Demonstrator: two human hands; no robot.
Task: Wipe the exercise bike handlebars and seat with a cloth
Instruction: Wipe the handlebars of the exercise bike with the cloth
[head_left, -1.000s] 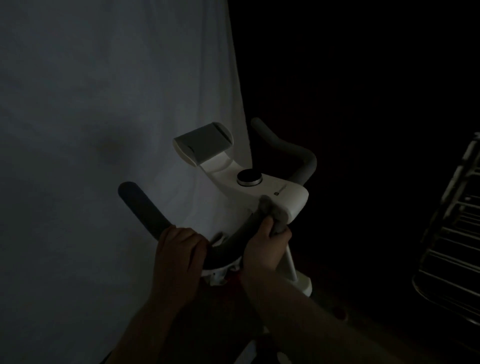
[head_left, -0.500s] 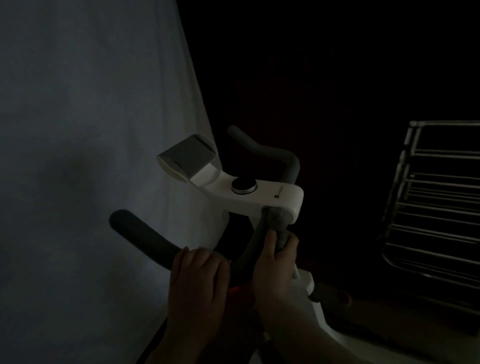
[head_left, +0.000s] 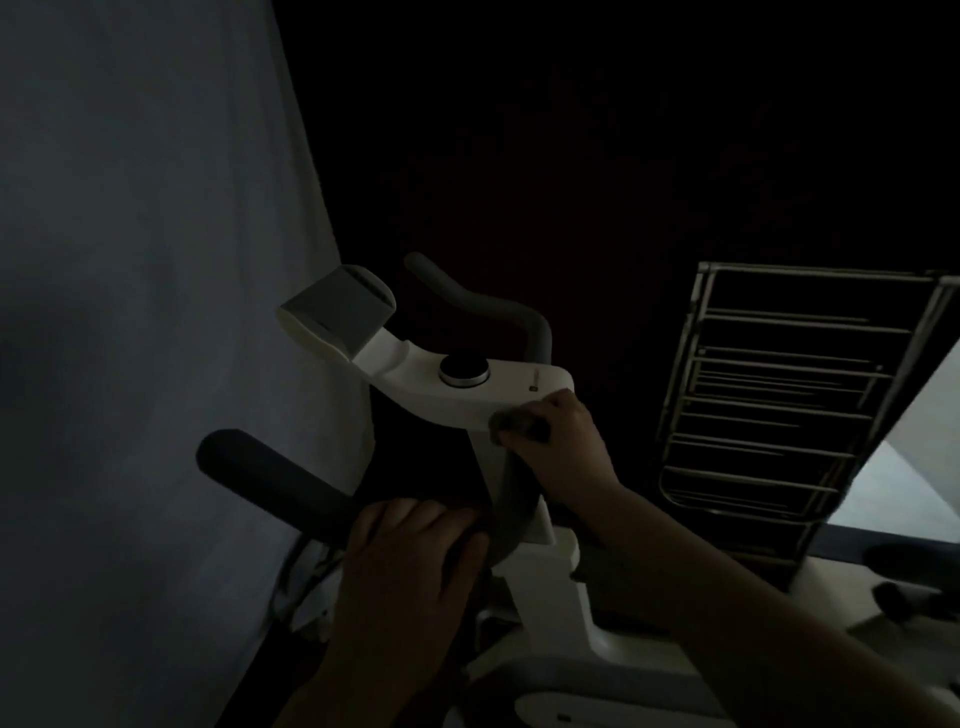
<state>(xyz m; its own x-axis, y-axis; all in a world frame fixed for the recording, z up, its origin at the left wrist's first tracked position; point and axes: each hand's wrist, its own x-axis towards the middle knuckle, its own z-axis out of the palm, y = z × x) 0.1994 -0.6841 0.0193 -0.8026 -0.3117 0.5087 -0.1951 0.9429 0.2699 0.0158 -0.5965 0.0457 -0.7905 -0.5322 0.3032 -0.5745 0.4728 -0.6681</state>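
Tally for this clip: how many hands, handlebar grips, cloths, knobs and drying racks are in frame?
Hands: 2, left hand and right hand
Handlebar grips: 2, near grip and far grip
Cloths: 1, cloth
Knobs: 1, knob
Drying racks: 1, rack
Total: 7

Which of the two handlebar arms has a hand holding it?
The near left handlebar arm: the left hand grips it. The far right arm is bare; the right hand holds a cloth.

The handlebars (head_left: 270, 480) are dark grey, the bike's console body (head_left: 415, 376) white with a black, silver-rimmed knob (head_left: 464, 370); the cloth (head_left: 511, 423) is grey, the curtain (head_left: 156, 260) pale blue-grey.
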